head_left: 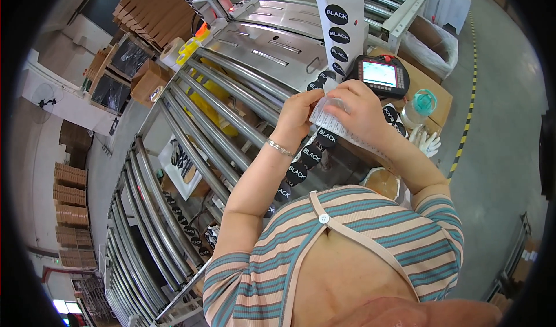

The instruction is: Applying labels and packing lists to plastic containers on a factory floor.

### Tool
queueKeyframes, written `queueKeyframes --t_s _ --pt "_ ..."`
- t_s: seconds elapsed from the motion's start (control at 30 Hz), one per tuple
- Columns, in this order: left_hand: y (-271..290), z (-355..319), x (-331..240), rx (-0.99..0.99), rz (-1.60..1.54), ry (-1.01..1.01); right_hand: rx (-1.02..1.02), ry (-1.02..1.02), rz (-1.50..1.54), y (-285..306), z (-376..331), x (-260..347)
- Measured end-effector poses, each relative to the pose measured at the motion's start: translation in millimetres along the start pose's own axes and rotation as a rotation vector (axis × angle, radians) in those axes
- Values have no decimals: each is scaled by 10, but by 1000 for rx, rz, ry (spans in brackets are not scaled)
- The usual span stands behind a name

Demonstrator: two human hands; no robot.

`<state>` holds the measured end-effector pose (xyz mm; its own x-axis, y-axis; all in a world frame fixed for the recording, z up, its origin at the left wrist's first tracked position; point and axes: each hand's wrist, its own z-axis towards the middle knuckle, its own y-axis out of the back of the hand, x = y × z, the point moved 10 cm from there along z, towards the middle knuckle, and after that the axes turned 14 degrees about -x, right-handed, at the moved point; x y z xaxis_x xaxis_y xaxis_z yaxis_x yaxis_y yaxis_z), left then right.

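Note:
In front of my chest, my left hand (297,114) and my right hand (360,108) come close together over a white printed label strip (340,131). My right hand grips the strip, which trails down past my right wrist. The left fingers pinch at its upper left end, and their tips are partly hidden. Beneath both hands runs a band of round black stickers (311,155), hanging down beside my left forearm. More round black stickers go up a tall white panel (340,14) just beyond my fingers.
A handheld controller with a lit screen (379,75) lies beyond my right hand. Right of it stand a clear bottle with a teal lid (419,108) and white gloves (428,143). Metal conveyor rollers (211,118) stretch along my left. A lined box (428,46) stands at the far right.

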<state>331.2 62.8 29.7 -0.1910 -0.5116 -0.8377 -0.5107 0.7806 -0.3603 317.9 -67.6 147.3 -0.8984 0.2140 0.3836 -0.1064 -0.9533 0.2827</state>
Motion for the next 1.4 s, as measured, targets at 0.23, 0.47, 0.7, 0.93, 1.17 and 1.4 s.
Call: queueKeyframes --t_s 0.23,0.47,0.7,0.93,1.17,1.4 --pt "-133 -63 77 8 -74 42 -123 50 -136 125 -30 93" --pt "-181 17 205 60 -55 88 -76 16 -69 151 26 100" --pt "106 256 387 64 -98 189 105 -181 316 190 354 -73" --pt "145 213 377 115 -92 222 -307 -483 415 -71 1362 -1726" --pt "227 234 285 72 -56 214 -654 -476 337 -474 1955 -2646" --pt "207 278 199 26 -111 216 -739 -448 236 -593 2113 -2797"
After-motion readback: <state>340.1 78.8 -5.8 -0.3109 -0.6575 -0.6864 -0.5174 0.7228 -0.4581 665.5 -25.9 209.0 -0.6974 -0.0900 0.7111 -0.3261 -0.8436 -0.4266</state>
